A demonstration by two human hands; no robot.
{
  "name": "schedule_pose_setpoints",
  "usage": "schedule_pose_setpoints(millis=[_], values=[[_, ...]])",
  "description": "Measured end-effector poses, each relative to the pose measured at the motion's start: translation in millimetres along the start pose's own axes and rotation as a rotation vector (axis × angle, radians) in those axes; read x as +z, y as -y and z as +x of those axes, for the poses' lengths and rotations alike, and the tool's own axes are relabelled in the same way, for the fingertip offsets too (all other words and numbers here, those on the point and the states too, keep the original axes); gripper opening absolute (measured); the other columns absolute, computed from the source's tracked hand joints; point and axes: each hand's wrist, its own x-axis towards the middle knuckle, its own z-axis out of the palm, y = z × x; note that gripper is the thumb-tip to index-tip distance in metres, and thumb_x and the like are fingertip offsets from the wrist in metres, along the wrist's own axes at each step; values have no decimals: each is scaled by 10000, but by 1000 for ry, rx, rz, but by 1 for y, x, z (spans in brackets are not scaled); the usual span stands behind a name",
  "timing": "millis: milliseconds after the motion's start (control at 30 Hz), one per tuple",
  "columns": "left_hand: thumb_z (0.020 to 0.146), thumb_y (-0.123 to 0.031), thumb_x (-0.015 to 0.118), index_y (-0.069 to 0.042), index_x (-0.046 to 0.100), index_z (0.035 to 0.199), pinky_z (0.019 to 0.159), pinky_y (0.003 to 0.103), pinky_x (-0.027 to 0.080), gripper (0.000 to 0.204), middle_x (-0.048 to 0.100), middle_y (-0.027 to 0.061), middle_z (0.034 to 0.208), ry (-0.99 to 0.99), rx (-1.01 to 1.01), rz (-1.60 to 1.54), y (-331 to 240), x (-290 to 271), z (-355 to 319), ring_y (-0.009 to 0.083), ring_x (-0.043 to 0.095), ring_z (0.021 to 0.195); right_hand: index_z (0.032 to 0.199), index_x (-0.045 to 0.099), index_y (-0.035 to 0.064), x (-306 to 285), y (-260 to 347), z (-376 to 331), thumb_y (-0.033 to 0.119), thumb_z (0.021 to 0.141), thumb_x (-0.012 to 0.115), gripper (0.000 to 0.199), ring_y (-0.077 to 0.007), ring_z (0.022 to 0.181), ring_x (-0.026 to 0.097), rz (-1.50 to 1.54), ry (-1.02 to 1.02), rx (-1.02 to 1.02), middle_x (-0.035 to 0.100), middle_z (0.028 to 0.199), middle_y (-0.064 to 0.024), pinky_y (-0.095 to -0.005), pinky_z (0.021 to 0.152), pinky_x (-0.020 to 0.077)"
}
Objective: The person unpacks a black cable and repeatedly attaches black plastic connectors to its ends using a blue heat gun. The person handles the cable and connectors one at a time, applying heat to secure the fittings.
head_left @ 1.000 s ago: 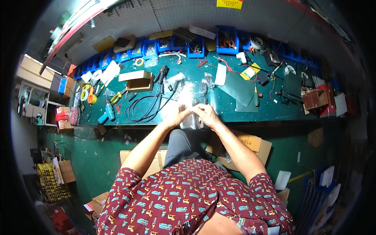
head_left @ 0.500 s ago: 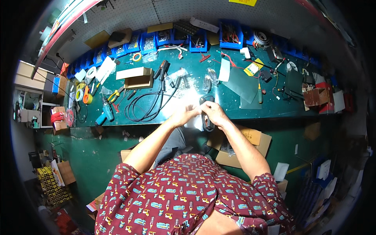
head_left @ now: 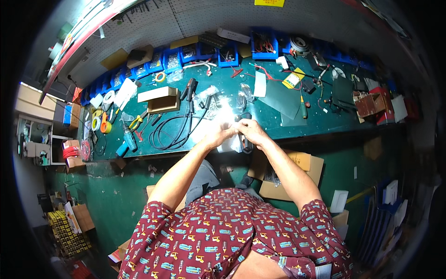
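Note:
My left hand [head_left: 221,134] and my right hand [head_left: 252,132] meet over the front edge of the bench, under bright light. The fingers of both are pinched together, fingertips nearly touching. Whatever is between them is too small or too hidden to name. Under my right hand lies a dark elongated thing [head_left: 247,147], partly covered by the fingers; its kind does not show. A black cable [head_left: 168,139] with dark clamp-like ends lies coiled left of my hands. Small clear bags of dark parts [head_left: 245,95] rest just beyond them.
The green bench [head_left: 223,76] also carries an open cardboard box [head_left: 163,101], a teal power drill [head_left: 128,140], a screwdriver [head_left: 304,108] and a yellow card [head_left: 292,79]. Blue bins [head_left: 173,62] line the back. A carton [head_left: 313,174] stands below the bench on the right.
The whole view has shifted and tilted slightly. My hands stay together over the dark thing with fingers pinched, their pose only slightly altered.

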Motion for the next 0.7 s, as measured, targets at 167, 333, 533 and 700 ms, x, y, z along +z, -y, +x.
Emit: schedule_pose_setpoints(millis=[167, 333, 533, 700], values=[[933, -177, 737, -8, 690, 843, 602, 268, 452, 197, 636, -6, 730, 12, -22, 39, -8, 2, -2, 68, 539, 664, 909, 706, 40, 1, -8, -2, 313, 990, 630, 295, -90, 670, 590, 23, -14, -55, 664, 780, -13, -267, 582, 482], [975, -253, 674, -24, 650, 821, 617, 265, 437, 277, 615, -23, 742, 73, -38, 48, -9, -3, -4, 59, 523, 681, 947, 712, 45, 5, -7, -4, 300, 1004, 591, 288, -85, 724, 599, -33, -45, -37, 667, 813, -1, -267, 636, 492], [984, -259, 673, -27, 635, 806, 594, 264, 421, 295, 597, -28, 726, 52, -70, 43, 3, -7, -2, 58, 500, 662, 982, 714, 43, -1, 14, -19, 203, 913, 704, 175, -91, 764, 611, 36, 126, 16, 676, 896, -4, -271, 683, 512], [1002, -262, 665, -34, 636, 831, 606, 259, 418, 287, 590, -26, 736, 36, -20, 9, 9, -6, -1, 58, 497, 678, 988, 712, 39, 4, 17, -21, 143, 856, 758, 175, -89, 774, 620, -43, 36, 10, 677, 907, -17, -273, 658, 518]])
